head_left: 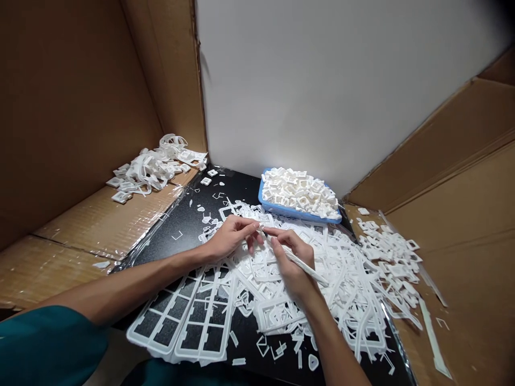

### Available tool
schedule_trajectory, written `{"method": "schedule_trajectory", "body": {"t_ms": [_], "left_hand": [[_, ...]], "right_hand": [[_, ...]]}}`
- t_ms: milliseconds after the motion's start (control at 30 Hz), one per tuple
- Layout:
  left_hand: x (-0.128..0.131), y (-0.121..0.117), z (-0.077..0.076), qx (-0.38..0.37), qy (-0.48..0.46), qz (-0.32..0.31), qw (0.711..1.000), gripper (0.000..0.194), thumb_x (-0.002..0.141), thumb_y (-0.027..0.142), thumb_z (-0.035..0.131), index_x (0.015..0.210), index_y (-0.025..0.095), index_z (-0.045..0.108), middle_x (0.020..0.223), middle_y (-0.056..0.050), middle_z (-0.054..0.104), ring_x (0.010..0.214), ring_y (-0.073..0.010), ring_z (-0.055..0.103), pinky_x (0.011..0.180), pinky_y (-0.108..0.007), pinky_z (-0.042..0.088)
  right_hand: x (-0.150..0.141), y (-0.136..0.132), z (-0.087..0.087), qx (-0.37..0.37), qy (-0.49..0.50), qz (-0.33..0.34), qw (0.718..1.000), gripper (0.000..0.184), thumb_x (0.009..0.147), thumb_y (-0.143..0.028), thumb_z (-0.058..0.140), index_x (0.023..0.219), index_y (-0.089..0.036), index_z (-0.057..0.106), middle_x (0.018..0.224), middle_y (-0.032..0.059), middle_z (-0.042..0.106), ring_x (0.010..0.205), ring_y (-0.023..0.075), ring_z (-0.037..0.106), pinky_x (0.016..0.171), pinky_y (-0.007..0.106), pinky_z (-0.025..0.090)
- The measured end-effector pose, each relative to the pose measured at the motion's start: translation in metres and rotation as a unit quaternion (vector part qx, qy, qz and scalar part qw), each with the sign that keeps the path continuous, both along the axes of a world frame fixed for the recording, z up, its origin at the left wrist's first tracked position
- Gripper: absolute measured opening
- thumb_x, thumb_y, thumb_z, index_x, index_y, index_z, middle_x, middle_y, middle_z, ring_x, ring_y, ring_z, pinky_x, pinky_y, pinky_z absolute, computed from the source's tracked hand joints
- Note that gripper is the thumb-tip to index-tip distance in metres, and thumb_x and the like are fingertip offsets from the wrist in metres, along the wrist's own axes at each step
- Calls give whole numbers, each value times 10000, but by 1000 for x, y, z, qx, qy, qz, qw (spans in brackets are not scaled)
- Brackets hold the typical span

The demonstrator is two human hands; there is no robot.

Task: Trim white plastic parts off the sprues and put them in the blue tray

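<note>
1. A small white piece (260,227) sits at the fingertips, above the middle of the table.
2. The left hand (233,236) pinches it between thumb and fingers.
3. The right hand (294,258) is curled around a slim white-handled tool (310,272), tip near the piece.
4. Beneath: tangled white offcuts (346,279) on a black tabletop (164,238).
5. Behind: a blue tray (298,214), heaped with white pieces (300,188).

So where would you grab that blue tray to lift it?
The blue tray is probably best held by the rim at its two narrow ends, coming from left and right: it is elongated, white pieces heap above the rim, the wall stands close behind, and white frames crowd its front.
</note>
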State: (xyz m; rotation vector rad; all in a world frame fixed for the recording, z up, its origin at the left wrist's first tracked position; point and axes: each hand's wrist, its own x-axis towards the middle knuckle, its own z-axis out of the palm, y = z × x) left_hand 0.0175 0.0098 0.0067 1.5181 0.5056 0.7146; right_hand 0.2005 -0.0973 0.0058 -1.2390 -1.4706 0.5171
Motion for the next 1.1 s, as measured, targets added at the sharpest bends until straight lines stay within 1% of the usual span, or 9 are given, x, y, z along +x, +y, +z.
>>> {"method": "schedule_trajectory", "body": {"t_ms": [233, 467, 533, 600, 667, 733, 800, 933, 1100], "left_hand": [[0, -2, -4, 20, 9, 22, 1000, 464, 1049, 537, 650, 1036, 113, 840, 908, -105, 828, 565, -139, 722, 565, -228, 526], [1, -4, 1, 48, 44, 19, 998, 501, 1065, 552, 603, 1059, 118, 854, 649, -47, 734, 547, -142, 675, 546, -221, 485], [1, -4, 0, 36, 31, 15, 999, 489, 1064, 546, 606, 1105, 120, 842, 749, -64, 769, 562, -139, 674, 562, -235, 512], [1, -3, -3, 24, 18, 20, 999, 468, 1066, 528, 613, 1245, 137, 797, 858, -72, 792, 576, -140, 687, 588, -252, 532], [0, -3, -7, 15, 16, 26, 999, 490, 1076, 513, 605, 1410, 169, 708, 804, -43, 769, 597, -160, 708, 621, -267, 542], [-1, -4, -8, 19, 21, 24, 999, 520, 1086, 508, 588, 1495, 191, 636, 695, -5, 711, 622, -179, 717, 665, -283, 549], [-1, -4, -8, 30, 21, 15, 999, 511, 1084, 510, 591, 1494, 208, 634, 742, -10, 719, 642, -172, 702, 688, -291, 554], [-1, -5, -6, 39, 16, 2, 999, 487, 1071, 497, 618, 1475, 227, 652, 977, -57, 761, 670, -135, 662, 662, -261, 539], [0, -5, -4, 44, 21, -17, 999, 512, 1072, 483, 623, 1504, 208, 630, 958, -56, 751, 642, -117, 621, 620, -235, 500]], "right_hand": [[-6, 0, 0, 4, -59, -27, 998, 155, 1060, -301, 605, 915, -268, 649, 1314, 75, 792, 1180, 265, 770, 936, 399, 629], [-8, 2, -1, 23, -85, -50, 995, 160, 1067, -269, 578, 919, -267, 639, 1256, 85, 807, 1117, 269, 773, 890, 411, 623], [-8, 2, 0, 24, -88, -44, 995, 157, 1072, -258, 564, 938, -267, 646, 1257, 84, 803, 1123, 265, 767, 903, 409, 618], [-8, 1, 1, 24, -86, -38, 995, 163, 1077, -256, 552, 944, -266, 646, 1261, 82, 799, 1126, 259, 763, 927, 410, 610], [-7, 1, 2, 23, -82, -38, 996, 168, 1078, -259, 551, 936, -266, 640, 1263, 78, 797, 1114, 255, 763, 938, 412, 605], [-7, 0, 2, 20, -75, -37, 996, 172, 1076, -266, 559, 920, -266, 632, 1265, 77, 797, 1094, 254, 765, 927, 416, 604], [-6, 0, 1, 15, -62, -27, 998, 184, 1076, -278, 568, 902, -266, 622, 1273, 77, 796, 1095, 256, 763, 931, 425, 600], [-3, 1, -1, 2, -18, -5, 1000, 183, 1077, -315, 594, 902, -265, 613, 1291, 79, 793, 1186, 272, 748, 989, 450, 590], [1, 2, -1, -2, 35, 2, 999, 196, 1083, -321, 591, 898, -260, 599, 1316, 87, 786, 1211, 262, 752, 990, 434, 614]]}}
